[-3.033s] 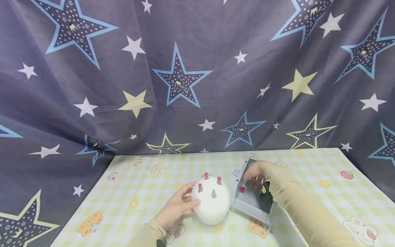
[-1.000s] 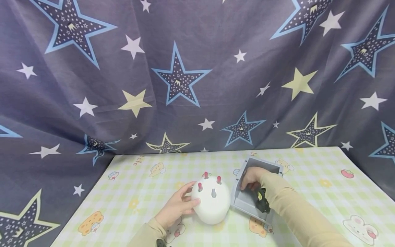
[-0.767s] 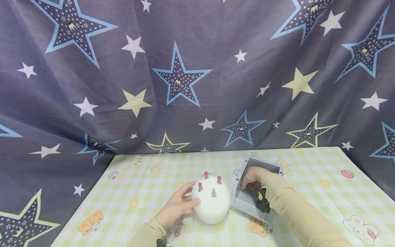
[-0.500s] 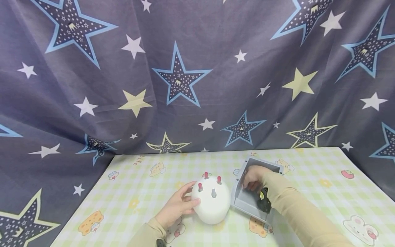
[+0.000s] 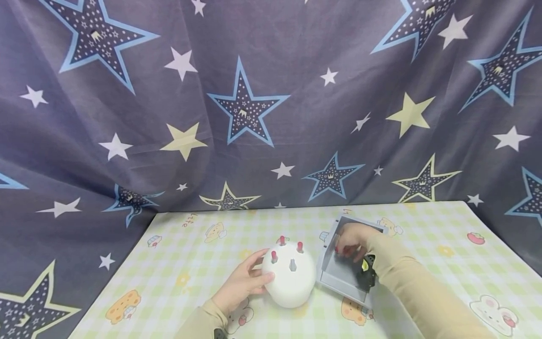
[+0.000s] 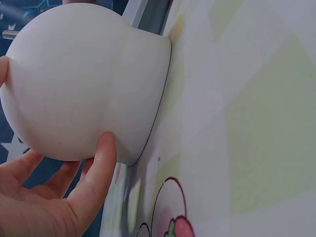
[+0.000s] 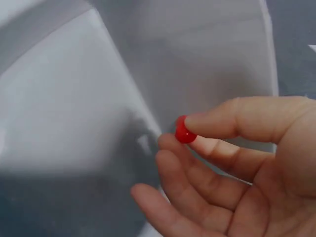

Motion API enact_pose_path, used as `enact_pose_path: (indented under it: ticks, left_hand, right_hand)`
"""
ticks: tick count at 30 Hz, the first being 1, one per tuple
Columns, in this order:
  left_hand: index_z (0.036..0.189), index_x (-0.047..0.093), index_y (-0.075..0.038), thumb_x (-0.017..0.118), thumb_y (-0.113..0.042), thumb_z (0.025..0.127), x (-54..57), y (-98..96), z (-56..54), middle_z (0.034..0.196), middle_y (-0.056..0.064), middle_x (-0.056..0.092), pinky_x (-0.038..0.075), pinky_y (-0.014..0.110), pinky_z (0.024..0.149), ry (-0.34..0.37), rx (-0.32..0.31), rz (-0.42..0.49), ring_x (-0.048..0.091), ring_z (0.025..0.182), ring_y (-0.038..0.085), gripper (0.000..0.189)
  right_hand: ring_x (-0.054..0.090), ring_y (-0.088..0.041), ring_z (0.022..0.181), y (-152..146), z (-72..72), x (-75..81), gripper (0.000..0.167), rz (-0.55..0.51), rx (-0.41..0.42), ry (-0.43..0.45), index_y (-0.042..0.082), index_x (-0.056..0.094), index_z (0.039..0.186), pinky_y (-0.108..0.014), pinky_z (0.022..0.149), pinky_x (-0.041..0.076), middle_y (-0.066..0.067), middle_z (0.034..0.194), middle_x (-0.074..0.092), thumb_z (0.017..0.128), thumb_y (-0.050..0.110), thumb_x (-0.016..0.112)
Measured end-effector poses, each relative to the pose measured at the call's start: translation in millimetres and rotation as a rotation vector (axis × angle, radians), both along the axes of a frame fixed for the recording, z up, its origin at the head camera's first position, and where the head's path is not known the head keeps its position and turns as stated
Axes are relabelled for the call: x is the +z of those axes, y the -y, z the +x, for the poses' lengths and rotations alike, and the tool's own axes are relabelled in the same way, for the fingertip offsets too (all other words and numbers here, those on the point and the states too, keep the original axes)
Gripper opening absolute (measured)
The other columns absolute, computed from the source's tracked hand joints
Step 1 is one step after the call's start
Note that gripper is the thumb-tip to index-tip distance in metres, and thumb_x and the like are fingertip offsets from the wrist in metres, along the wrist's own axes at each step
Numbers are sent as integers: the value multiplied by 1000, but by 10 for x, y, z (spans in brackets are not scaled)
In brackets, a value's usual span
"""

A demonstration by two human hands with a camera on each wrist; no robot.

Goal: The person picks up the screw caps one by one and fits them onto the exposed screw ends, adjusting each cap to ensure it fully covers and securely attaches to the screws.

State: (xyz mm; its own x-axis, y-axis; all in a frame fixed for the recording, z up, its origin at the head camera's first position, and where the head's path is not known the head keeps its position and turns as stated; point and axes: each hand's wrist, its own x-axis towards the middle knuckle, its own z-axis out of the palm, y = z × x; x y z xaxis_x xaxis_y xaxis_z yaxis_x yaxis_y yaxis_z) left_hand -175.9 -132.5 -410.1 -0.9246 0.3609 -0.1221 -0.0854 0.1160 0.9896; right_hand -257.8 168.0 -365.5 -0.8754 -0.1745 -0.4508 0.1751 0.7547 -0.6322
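A white rounded body with a flat bottom (image 5: pixel 292 289) stands on the table in the head view. Red-tipped pegs (image 5: pixel 299 248) and one bare grey peg (image 5: pixel 293 265) stick up from its top. My left hand (image 5: pixel 243 285) grips its left side, thumb towards me; the left wrist view shows fingertips against the smooth white surface. Inside the grey tray (image 5: pixel 340 281), my right hand (image 5: pixel 354 239) pinches a small red round-ended piece (image 7: pixel 185 131) between thumb and index finger. Those fingers hide the rest of that piece.
A pale green checked tablecloth (image 5: pixel 203 263) with printed cartoons covers the table. The tray's raised walls surround my right hand, close to the white body's right side. Behind the table hangs a dark star-patterned curtain (image 5: pixel 271 169).
A red piece lay by the tray's left wall three seconds ago. My right hand reached down to it, and now it has drawn back slightly, pinching a red piece. The left hand has stayed put.
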Motion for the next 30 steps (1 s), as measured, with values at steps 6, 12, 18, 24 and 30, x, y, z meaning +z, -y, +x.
enact_pose_path:
  ticks: [6,12,18,24,30]
  left_hand:
    - [148,27,-7,70,-26,86,0,-5,4,146,28,28,54,46,87,6,-2,5,53,118,32,78]
    - [148,27,-7,69,-24,87,-10,1,-11,145,27,29,54,47,87,0,-4,10,53,118,32,76]
    - [148,27,-7,68,-24,87,-15,-2,-16,145,26,31,54,47,86,-3,-4,9,54,117,31,75]
    - [148,27,-7,69,-23,87,-7,0,-11,145,27,30,54,46,87,-7,-4,9,54,117,32,76]
    - [148,26,-6,67,-23,88,-6,12,-8,146,27,28,54,46,88,4,-21,25,55,116,30,75]
  right_hand:
    - [58,-16,69,-51,-19,30,16,-99,33,5,0,66,86,-37,64,59,-5,74,61,72,2,60]
    - [59,-17,74,-127,-30,37,19,-139,17,12,-2,67,91,-38,67,59,-6,78,62,75,2,57]
    - [56,-13,68,-156,-28,35,19,-185,-3,11,-3,67,90,-37,66,58,-2,71,60,75,2,56]
    - [54,-10,64,-170,-23,41,22,-223,-1,2,-6,67,93,-37,67,58,1,65,57,75,1,54]
    - [56,-12,67,-173,-6,44,18,-227,3,-23,-5,66,92,-38,68,58,1,66,56,80,4,54]
